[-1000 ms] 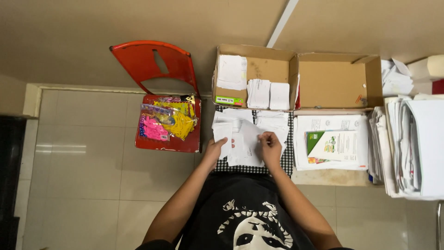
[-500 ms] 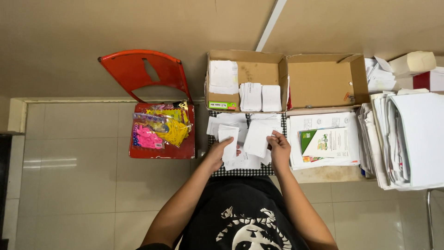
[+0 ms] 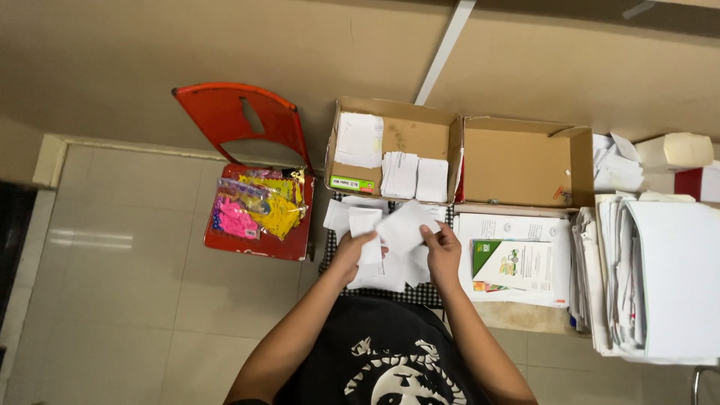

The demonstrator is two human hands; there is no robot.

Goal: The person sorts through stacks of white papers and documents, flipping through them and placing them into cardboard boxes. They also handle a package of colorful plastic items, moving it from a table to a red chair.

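While both hands work over the checkered cloth, each one holds white paper slips. The left hand has its fingers closed on a slip that stands nearly upright, and the right hand pinches a second slip by its lower edge, tilted up, probably so that its face can be seen. Below them a loose pile of slips lies on the cloth, close to the body, where both hands reach it easily. Just behind, the left box keeps sorted stacks in rows, and the right box beside it looks nearly empty. To the right, a booklet and tall paper stacks crowd the surface up to its edge. To the left, a red chair with colourful packets stands near.
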